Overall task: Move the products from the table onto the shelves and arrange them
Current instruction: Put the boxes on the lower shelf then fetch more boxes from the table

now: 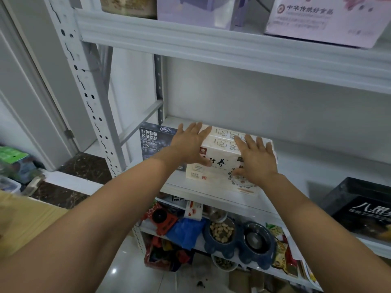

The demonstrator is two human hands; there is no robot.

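Two cream-white product boxes (220, 166), stacked one on the other, sit on the middle white shelf (296, 172). My left hand (191, 142) lies flat on their upper left corner with fingers straight, thumb down the front face. My right hand (257, 158) presses flat on the right part of the top, fingers spread. A dark blue drink box (151, 142) stands just left of them, touching or nearly so. A black box (359, 206) rests on the same shelf at the far right.
The shelf above holds a lavender box (196, 11) and a pale pink box (323, 20). The lower shelf carries pet bowls (239, 235), a blue bag and snack packets. A wooden table edge (23, 220) shows at the left, and a perforated upright post (84, 85) frames the shelving.
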